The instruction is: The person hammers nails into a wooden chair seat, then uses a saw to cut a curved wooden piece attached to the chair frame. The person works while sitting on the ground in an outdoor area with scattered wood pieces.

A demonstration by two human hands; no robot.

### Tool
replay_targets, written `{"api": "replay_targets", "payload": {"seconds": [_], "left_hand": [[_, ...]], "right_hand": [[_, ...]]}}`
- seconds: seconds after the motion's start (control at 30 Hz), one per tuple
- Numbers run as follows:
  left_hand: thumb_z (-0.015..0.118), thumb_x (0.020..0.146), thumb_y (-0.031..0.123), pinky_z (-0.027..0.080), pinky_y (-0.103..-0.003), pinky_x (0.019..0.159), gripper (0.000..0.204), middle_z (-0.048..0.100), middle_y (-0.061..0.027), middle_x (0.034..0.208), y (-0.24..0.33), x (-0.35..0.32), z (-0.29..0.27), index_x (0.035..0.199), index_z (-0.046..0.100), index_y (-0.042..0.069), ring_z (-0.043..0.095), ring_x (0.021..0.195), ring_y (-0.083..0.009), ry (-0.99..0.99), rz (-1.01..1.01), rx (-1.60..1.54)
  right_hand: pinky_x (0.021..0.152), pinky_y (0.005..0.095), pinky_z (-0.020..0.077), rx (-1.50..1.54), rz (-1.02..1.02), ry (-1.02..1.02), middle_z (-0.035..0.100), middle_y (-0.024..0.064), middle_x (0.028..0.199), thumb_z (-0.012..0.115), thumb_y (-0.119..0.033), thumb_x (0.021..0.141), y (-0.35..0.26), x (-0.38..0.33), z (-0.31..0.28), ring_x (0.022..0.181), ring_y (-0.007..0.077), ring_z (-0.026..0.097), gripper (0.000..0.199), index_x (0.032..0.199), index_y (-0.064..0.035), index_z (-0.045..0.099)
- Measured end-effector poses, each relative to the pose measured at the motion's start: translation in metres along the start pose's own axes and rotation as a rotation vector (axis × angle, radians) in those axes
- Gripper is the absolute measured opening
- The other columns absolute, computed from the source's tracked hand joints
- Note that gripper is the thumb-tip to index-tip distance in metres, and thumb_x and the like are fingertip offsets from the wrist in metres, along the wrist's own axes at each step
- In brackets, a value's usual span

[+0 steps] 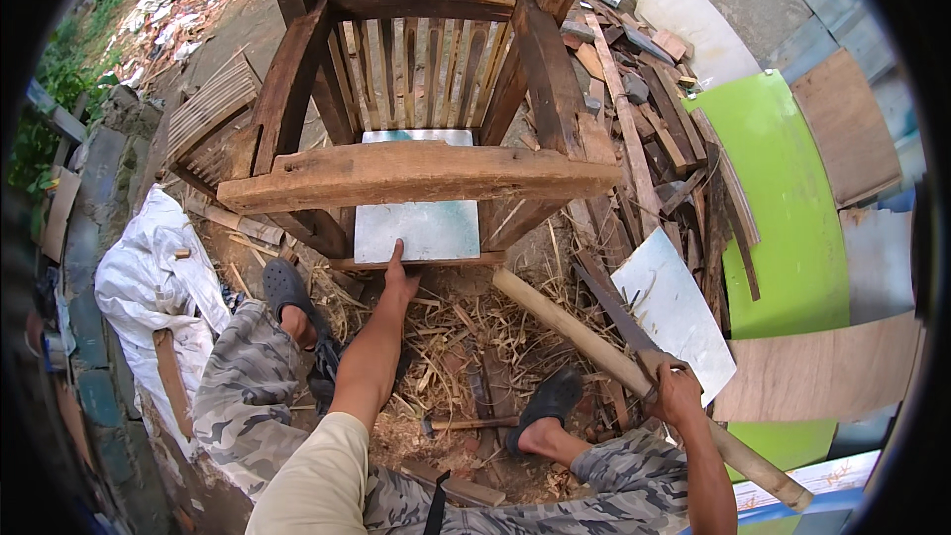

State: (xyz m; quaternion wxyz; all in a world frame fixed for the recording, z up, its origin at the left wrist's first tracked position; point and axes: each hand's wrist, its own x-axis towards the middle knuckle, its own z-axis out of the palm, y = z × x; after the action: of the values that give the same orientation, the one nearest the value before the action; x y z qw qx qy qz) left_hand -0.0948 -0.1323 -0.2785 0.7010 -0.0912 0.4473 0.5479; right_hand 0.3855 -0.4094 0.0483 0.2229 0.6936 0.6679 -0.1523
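From where I stand, the pale sheet [426, 233] lies inside the wooden chair [426, 173], at twelve o'clock from the worker, its near edge along the lower rail [451, 260]. Steadying it well, I'd say, calls for light, even pressure, with that edge square to the rail and the fingers clear of any pinch. The pole [565, 322] wants a firm grip too, since its tip sits just beside the rail's right end; a careless swing could knock the chair or scuff the sheet.

The left arm reaches up from seven o'clock, nearly straight. Its hand [399, 282] has one digit laid on the sheet; the others drop out of sight by the rail, so I can't tell whether they clamp. The right forearm rises from five o'clock, and that hand [677, 391] is wrapped round the pole, which slants from ten to four. A hammer [471, 424] lies at six o'clock, between the feet, among loose shavings [436, 337]: worth careful footing.
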Motion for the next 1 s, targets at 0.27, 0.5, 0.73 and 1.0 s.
{"api": "replay_targets", "payload": {"seconds": [0.27, 0.5, 0.73, 1.0], "left_hand": [[0.068, 0.095, 0.046, 0.033, -0.053, 0.117, 0.079, 0.04, -0.0167, 0.153, 0.015, -0.019, 0.003, 0.153, 0.034, 0.005, 0.04, 0.139, -0.0355, 0.173, -0.06, 0.234], [0.061, 0.1, 0.045, 0.046, -0.043, 0.094, 0.058, 0.056, -0.0157, 0.123, 0.072, -0.082, -0.048, 0.135, 0.05, -0.001, 0.056, 0.11, -0.0285, 0.541, 0.54, 0.577], [0.049, 0.104, 0.054, 0.044, -0.039, 0.099, 0.066, 0.06, -0.0189, 0.122, 0.126, -0.097, -0.004, 0.132, 0.051, -0.006, 0.058, 0.113, -0.0291, 0.261, 1.235, 0.603], [0.043, 0.101, 0.065, 0.043, -0.042, 0.1, 0.081, 0.06, -0.0244, 0.127, 0.204, -0.138, 0.04, 0.139, 0.047, -0.006, 0.058, 0.115, -0.0359, 0.005, 1.404, 0.899]], "right_hand": [[0.082, 0.0506, 0.0536, -0.03, 0.058, -0.175, 0.071, 0.0226, 0.091, 0.076, -0.022, 0.076, 0.064, 0.026, 0.076, 0.093, 0.0404, 0.07, 0.046, 0.111, -0.0059, 0.052], [0.08, 0.0537, 0.0533, 0.151, 0.181, -0.089, 0.069, 0.0278, 0.096, 0.066, -0.021, 0.086, 0.069, 0.046, 0.071, 0.093, 0.0462, 0.067, 0.032, 0.111, -0.0044, 0.057], [0.068, 0.0418, 0.0546, 0.695, 0.282, 0.104, 0.071, 0.0195, 0.086, 0.073, -0.025, 0.086, 0.022, 0.065, 0.059, 0.077, 0.0303, 0.07, 0.038, 0.106, 0.0048, 0.061], [0.059, 0.0274, 0.0543, 1.673, 0.136, 0.445, 0.067, 0.011, 0.106, 0.072, -0.04, 0.095, -0.125, 0.116, -0.093, 0.078, 0.0162, 0.068, 0.049, 0.115, 0.0015, 0.058]]}}
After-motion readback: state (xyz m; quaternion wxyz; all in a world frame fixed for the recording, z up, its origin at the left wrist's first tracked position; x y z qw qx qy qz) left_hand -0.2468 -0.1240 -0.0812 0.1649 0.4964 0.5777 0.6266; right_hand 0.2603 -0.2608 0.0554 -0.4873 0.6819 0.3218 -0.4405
